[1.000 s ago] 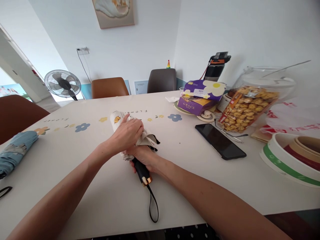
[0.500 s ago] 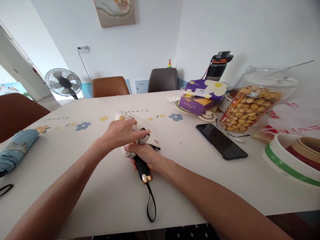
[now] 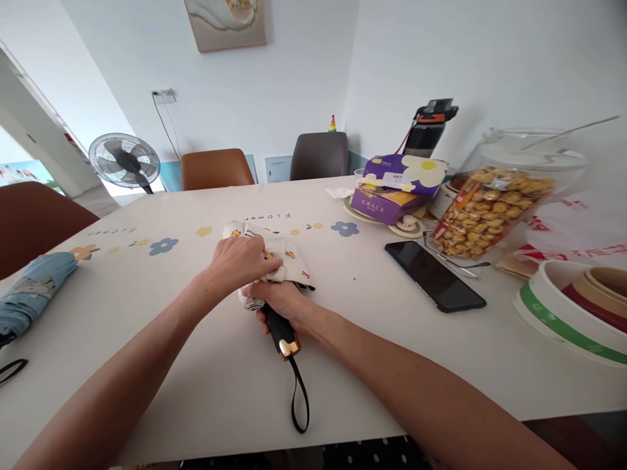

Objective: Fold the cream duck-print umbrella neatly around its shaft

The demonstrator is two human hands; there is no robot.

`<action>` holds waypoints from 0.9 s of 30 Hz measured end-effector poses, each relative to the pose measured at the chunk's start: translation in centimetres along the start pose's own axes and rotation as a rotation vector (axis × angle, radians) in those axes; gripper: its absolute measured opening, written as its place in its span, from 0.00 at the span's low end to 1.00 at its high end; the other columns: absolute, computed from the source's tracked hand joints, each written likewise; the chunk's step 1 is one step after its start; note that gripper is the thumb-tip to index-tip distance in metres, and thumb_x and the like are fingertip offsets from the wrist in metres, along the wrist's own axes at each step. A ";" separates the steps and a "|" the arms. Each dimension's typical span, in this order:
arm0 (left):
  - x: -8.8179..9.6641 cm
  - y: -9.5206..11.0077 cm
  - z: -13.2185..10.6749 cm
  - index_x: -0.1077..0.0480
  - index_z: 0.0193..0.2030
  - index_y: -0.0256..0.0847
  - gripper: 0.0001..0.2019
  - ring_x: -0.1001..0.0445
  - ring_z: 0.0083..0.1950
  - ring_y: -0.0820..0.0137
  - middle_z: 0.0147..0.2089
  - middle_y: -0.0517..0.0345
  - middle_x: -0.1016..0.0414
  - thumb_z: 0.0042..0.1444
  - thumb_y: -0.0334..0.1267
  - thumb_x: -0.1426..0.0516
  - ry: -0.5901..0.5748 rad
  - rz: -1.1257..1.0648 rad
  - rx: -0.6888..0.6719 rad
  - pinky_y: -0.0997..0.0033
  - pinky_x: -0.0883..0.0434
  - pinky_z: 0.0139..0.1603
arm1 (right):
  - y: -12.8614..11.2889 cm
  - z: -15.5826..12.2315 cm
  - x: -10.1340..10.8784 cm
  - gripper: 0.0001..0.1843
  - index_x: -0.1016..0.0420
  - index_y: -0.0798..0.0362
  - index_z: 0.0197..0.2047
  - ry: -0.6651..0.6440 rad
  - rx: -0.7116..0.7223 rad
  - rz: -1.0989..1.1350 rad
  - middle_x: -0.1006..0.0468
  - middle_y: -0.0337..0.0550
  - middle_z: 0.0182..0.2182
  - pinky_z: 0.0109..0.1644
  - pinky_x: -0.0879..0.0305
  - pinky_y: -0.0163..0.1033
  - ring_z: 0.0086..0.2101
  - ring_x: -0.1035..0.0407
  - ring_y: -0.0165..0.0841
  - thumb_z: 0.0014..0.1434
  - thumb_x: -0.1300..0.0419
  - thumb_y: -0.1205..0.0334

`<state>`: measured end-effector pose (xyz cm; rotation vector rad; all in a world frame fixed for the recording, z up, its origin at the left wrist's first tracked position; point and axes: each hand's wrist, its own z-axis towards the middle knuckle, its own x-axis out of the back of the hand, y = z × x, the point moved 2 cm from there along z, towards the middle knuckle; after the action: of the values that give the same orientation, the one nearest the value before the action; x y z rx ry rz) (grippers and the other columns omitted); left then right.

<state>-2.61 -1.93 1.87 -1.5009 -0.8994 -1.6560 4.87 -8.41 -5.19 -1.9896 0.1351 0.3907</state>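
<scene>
A folded umbrella with white, printed fabric (image 3: 290, 260) lies on the table in front of me. Its black handle (image 3: 279, 326) has a gold end and points towards me, with a black wrist strap (image 3: 300, 398) looped on the tabletop. My right hand (image 3: 281, 303) is wrapped round the umbrella just above the handle. From the left, my left hand (image 3: 243, 261) grips the fabric higher up, its thumb laid across the cloth. A loose flap of fabric sticks out to the right of both hands. My left fingertips are partly hidden.
A folded blue umbrella (image 3: 34, 294) lies at the left. To the right are a phone (image 3: 435, 277), glasses (image 3: 455, 261), purple boxes (image 3: 382, 202), a jar of snacks (image 3: 494, 209) and rolls of tape (image 3: 563, 313). A black bottle (image 3: 426, 134) stands behind the boxes.
My left thumb has come down onto the fabric, and the left hand has closed more on it. The flap lies flatter. My right hand keeps its hold.
</scene>
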 end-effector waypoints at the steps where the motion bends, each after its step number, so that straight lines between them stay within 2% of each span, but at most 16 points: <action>1: -0.1 0.0 0.1 0.30 0.29 0.42 0.14 0.29 0.30 0.59 0.26 0.52 0.27 0.48 0.49 0.50 0.004 0.018 -0.002 0.65 0.40 0.30 | 0.0 0.0 0.0 0.11 0.36 0.54 0.29 0.003 -0.001 -0.011 0.35 0.35 0.18 0.13 0.37 0.32 0.16 0.40 0.26 0.45 0.37 0.62; 5: -0.4 -0.3 0.4 0.35 0.23 0.42 0.09 0.32 0.26 0.64 0.22 0.55 0.31 0.50 0.40 0.52 -0.015 0.044 -0.024 0.68 0.43 0.28 | 0.0 0.1 -0.1 0.11 0.36 0.55 0.29 -0.001 0.008 -0.019 0.35 0.33 0.16 0.14 0.37 0.32 0.15 0.40 0.25 0.45 0.37 0.63; 10: -0.3 -0.8 0.5 0.36 0.23 0.42 0.08 0.33 0.27 0.68 0.23 0.58 0.30 0.50 0.39 0.52 0.001 -0.066 0.003 0.70 0.43 0.28 | -0.1 0.1 0.0 0.07 0.35 0.56 0.29 0.007 -0.002 0.009 0.35 0.34 0.17 0.14 0.37 0.31 0.15 0.40 0.24 0.48 0.40 0.64; 12: -0.2 -0.9 0.5 0.35 0.24 0.42 0.08 0.34 0.26 0.69 0.23 0.60 0.30 0.49 0.40 0.51 0.054 -0.170 0.046 0.72 0.44 0.26 | 0.0 0.1 0.0 0.07 0.35 0.56 0.29 0.012 -0.012 0.012 0.35 0.34 0.17 0.14 0.37 0.30 0.15 0.40 0.24 0.49 0.40 0.64; 17: 0.5 -1.3 0.3 0.34 0.26 0.42 0.07 0.36 0.24 0.73 0.22 0.63 0.31 0.47 0.41 0.49 0.300 -0.484 0.156 0.75 0.43 0.23 | 0.0 0.0 0.0 0.10 0.36 0.55 0.30 0.039 -0.051 0.019 0.35 0.34 0.17 0.13 0.38 0.32 0.15 0.41 0.26 0.47 0.38 0.62; 19: 0.8 -1.8 0.3 0.34 0.26 0.41 0.07 0.36 0.24 0.74 0.22 0.63 0.31 0.47 0.41 0.48 0.364 -0.581 0.181 0.76 0.42 0.23 | 0.1 -0.1 0.0 0.10 0.36 0.55 0.30 0.058 -0.086 0.010 0.36 0.35 0.17 0.13 0.38 0.33 0.15 0.41 0.26 0.47 0.38 0.62; 23: 1.2 -2.9 0.6 0.34 0.26 0.41 0.05 0.33 0.25 0.73 0.23 0.62 0.29 0.45 0.39 0.47 0.417 -0.693 0.184 0.76 0.39 0.24 | 0.1 -0.1 0.0 0.11 0.35 0.56 0.29 0.055 -0.083 0.020 0.36 0.35 0.16 0.13 0.38 0.33 0.15 0.41 0.26 0.46 0.38 0.61; 27: 1.1 -3.3 1.0 0.33 0.28 0.41 0.04 0.31 0.27 0.72 0.25 0.61 0.28 0.43 0.36 0.47 0.401 -0.775 0.194 0.74 0.35 0.26 | 0.2 0.1 0.2 0.10 0.35 0.56 0.28 0.040 -0.085 0.028 0.36 0.36 0.16 0.14 0.38 0.32 0.16 0.41 0.26 0.47 0.38 0.61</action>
<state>-5.06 0.48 2.92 -0.6573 -1.4587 -2.2118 5.00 -8.41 -5.45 -2.0815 0.1745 0.3806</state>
